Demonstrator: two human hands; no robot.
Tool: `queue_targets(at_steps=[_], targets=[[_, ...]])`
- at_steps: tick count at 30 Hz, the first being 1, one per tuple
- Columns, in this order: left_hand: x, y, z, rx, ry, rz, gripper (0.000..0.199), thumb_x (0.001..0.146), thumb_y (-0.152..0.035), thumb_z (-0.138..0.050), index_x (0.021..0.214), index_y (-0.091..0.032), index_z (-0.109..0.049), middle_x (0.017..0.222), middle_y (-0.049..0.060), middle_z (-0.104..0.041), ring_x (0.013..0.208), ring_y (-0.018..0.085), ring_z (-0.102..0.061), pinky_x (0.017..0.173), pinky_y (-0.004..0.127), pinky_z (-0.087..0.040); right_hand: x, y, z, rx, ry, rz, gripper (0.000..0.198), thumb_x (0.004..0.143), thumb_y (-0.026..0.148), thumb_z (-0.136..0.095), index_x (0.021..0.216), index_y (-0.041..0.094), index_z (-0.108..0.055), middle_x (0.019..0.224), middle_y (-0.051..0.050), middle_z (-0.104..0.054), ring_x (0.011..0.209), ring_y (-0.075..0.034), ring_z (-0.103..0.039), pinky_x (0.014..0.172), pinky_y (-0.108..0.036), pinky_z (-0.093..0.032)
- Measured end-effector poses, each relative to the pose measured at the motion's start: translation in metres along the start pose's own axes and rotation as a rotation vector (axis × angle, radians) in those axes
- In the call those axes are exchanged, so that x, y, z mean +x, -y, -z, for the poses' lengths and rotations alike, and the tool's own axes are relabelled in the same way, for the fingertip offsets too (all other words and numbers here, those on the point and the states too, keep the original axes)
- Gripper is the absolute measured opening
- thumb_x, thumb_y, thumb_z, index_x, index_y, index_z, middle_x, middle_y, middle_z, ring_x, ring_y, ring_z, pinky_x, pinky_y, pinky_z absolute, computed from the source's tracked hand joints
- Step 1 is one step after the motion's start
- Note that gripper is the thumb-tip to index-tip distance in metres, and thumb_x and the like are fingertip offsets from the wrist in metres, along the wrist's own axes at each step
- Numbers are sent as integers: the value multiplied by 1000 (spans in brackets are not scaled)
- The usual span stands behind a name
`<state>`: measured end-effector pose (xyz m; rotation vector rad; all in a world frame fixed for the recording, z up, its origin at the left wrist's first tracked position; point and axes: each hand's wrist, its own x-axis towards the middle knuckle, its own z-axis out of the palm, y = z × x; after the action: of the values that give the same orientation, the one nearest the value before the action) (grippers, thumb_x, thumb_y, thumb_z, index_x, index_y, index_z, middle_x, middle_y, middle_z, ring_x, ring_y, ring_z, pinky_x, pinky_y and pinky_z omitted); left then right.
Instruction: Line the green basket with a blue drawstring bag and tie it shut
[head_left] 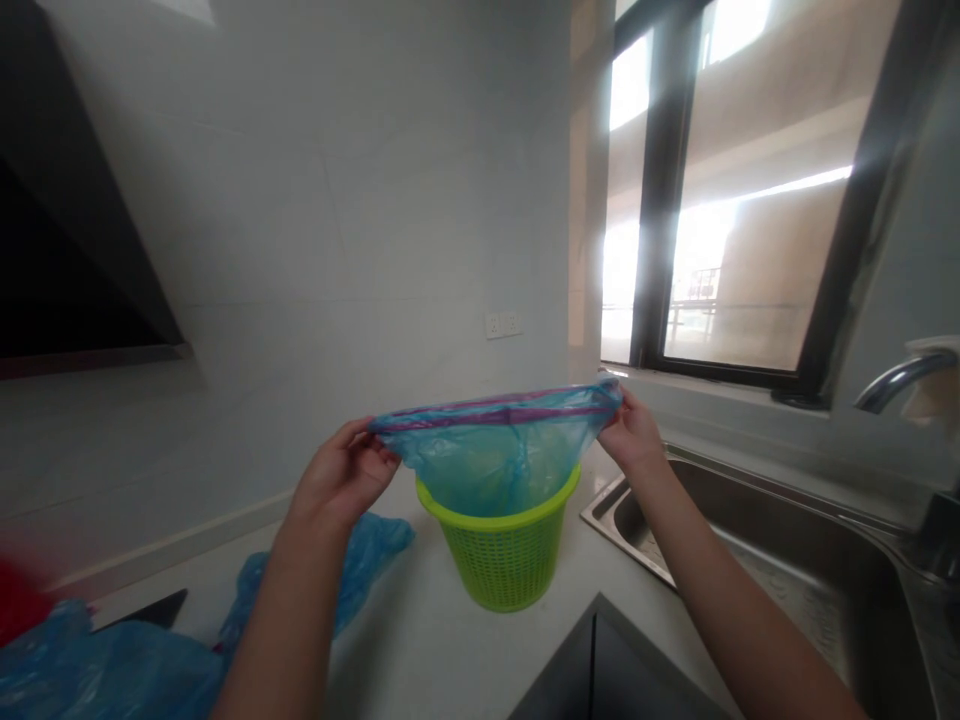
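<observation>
- my left hand (352, 465) and right hand (626, 430) each pinch one end of the mouth of the bag (495, 450), stretched above the basket (504, 565), its lower part inside.
- tugging too hard sideways could tear the thin bag.
- if one hand slips, that side could sag inward.
- the unheld basket could slide on the counter (420, 640) if the bag drags it.

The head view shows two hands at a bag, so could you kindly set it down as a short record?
Left hand: grips one end of the blue bag
Right hand: grips its other end
Bag: translucent, purple bands along top, lower part inside basket
Basket: green, perforated, upright on the counter
Right side: metal sink
Left side: more blue plastic
</observation>
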<state>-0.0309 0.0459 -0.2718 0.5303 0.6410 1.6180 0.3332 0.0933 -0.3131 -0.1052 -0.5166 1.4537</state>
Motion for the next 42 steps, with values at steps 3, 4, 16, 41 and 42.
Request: queue_targets(at_steps=[3,4,16,41,42], targets=[[0,12,-5,79,16,4,21,86,-2,-49,68,-13,-54,55,0,-54,44,8,-52,47,17,-49,-10,-4,-4,-35,-15,-2,25,92,7,-51,112,14,-63,77,-2,-76,58,-9,-69,56,-16,-59],[-1,16,-6,122,6,-4,23,87,-4,-50,66,-14,-53,51,-2,-50,41,8,-49,45,16,-47,-13,-5,-4,-76,-13,-7,28,90,6,-52,114,15,-62,79,-3,-76,63,-10,-71,56,-17,-59],[-4,11,3,279,8,-166,21,79,-10,-65,61,-15,-55,51,-3,-46,42,8,-42,39,18,-33,-3,9,8,-38,-146,142,13,89,5,-56,86,17,-59,62,3,-61,56,-9,-61,56,-17,-56],[-19,30,-11,-56,338,-431,47,78,2,-64,113,-29,-64,122,2,-66,87,10,-68,81,20,-57,-21,-17,-8,-120,-174,-65,36,76,-5,-50,99,22,-45,90,-9,-68,61,-14,-65,45,-20,-54],[-20,31,-11,5,362,-452,61,73,3,-69,122,-34,-60,129,2,-63,85,11,-69,80,21,-57,-21,-16,-8,-87,-163,-44,34,77,-4,-49,100,22,-47,89,-9,-67,64,-15,-66,46,-19,-54]])
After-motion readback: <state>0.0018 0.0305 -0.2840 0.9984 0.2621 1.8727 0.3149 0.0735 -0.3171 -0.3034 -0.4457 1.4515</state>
